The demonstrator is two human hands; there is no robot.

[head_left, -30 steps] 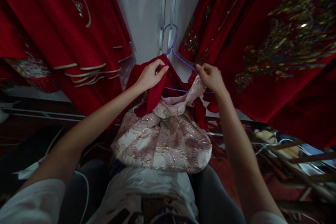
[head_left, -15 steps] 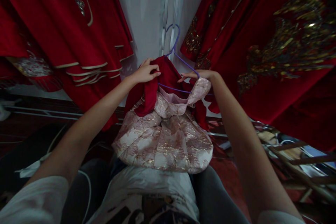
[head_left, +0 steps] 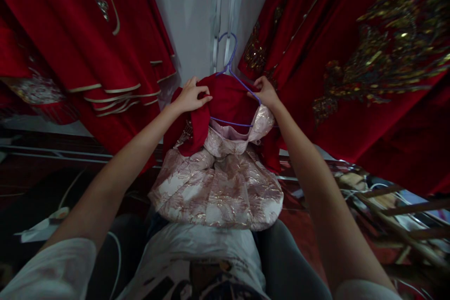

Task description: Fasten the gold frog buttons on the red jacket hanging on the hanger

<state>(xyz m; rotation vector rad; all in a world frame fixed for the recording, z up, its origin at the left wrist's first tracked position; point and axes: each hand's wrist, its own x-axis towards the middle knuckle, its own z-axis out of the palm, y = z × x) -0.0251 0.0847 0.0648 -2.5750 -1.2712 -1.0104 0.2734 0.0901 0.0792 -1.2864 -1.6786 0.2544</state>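
A small garment hangs in front of me on a purple wire hanger (head_left: 229,54): a dark red velvet jacket (head_left: 225,98) over a pink and gold brocade dress (head_left: 218,187). My left hand (head_left: 190,96) is closed on the jacket's left shoulder. At the hanger's right arm, my right hand (head_left: 265,91) pinches the red cloth just above the pink shoulder strap. The dress's skirt rests against my lap.
Red embroidered garments (head_left: 369,65) hang at the right and more red robes with gold trim (head_left: 87,42) at the left. A white wall with a vertical rail (head_left: 223,4) lies between them. Wooden slats and cables (head_left: 397,206) clutter the floor at the right.
Both hands moved up to the hanger's shoulders. The right hand, flat half a second ago, now pinches the red cloth. The red jacket is spread wider over the hanger.
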